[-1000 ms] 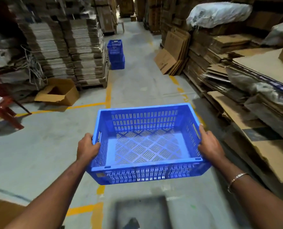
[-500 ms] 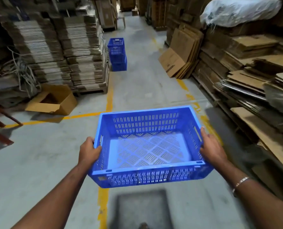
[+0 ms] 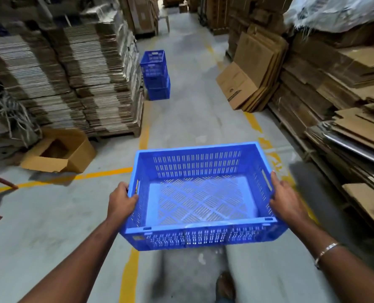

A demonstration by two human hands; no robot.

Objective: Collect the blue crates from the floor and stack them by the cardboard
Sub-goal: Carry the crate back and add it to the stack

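Both your hands grip the empty blue slotted plastic crate (image 3: 200,193) by its short sides: your left hand (image 3: 121,199) curls over the left rim with the thumb inside, your right hand (image 3: 285,196) wraps the right wall, fingers along the outside. You hold the crate level in the air above the grey concrete floor (image 3: 50,226). Far down the aisle a stack of blue plastic crates (image 3: 156,75) stands on the floor, just beside the tall pile of flat cardboard sheets (image 3: 83,79). An open brown cardboard box (image 3: 59,150) sits left.
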